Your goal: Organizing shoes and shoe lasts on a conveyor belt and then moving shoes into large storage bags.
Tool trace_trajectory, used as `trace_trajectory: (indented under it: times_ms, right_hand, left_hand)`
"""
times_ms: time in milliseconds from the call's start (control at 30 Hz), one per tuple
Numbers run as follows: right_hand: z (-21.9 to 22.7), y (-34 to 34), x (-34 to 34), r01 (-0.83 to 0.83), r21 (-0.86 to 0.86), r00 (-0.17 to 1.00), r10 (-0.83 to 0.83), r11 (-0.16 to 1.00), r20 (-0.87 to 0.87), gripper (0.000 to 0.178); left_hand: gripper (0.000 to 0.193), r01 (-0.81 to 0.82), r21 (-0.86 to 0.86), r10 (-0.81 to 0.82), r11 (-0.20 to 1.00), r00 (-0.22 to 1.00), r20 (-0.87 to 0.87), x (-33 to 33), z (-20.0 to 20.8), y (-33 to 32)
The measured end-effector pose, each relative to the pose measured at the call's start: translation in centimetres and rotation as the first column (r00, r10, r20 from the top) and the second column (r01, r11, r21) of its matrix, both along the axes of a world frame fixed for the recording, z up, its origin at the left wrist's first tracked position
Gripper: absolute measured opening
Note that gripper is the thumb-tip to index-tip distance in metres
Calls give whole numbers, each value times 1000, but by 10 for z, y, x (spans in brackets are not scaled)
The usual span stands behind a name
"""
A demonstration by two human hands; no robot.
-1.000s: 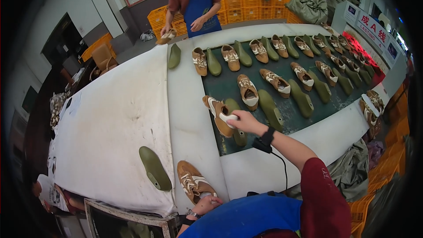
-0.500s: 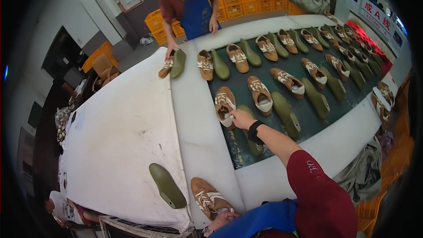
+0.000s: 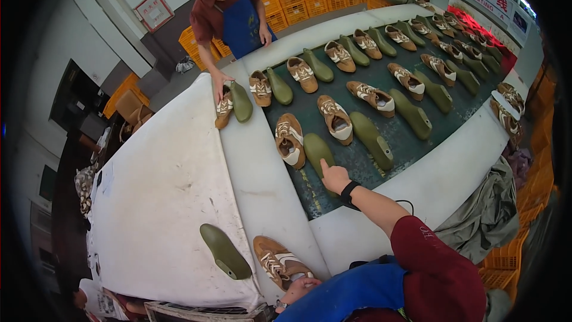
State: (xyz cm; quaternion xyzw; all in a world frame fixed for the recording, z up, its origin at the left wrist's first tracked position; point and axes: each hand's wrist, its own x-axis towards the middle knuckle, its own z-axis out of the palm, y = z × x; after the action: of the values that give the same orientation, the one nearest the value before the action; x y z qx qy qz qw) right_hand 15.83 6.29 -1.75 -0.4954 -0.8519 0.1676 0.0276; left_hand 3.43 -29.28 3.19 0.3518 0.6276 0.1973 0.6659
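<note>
Green last point(image 3: 316, 149), smooth and foot-shaped, lies against the right hand point(image 3: 335, 179), whose grip, apart or clamped, I cannot tell.

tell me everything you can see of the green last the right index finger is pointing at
The green last is olive, foot-shaped and smooth, looking like hard plastic with a faint sheen. It lies lengthwise on the dark green surface, its rounded end pointing away from the wearer, just right of a brown and white shoe. The right grip appears to touch it with an outstretched index finger and hides part of its nearer half.
</note>
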Motion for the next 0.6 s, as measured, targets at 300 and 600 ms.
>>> trace_trajectory:
  times_ms: [300,600]
  right_hand:
    - [15,-8,28,-48,-198,994,28,979,-101,82]
    - [-45,-89,110,-215,323,955,268,921,-130,42]
  left_hand:
    - [15,96,117,-56,989,951,-304,4,-17,-10]
    - [18,49,273,76,961,899,-430,22,-20,0]
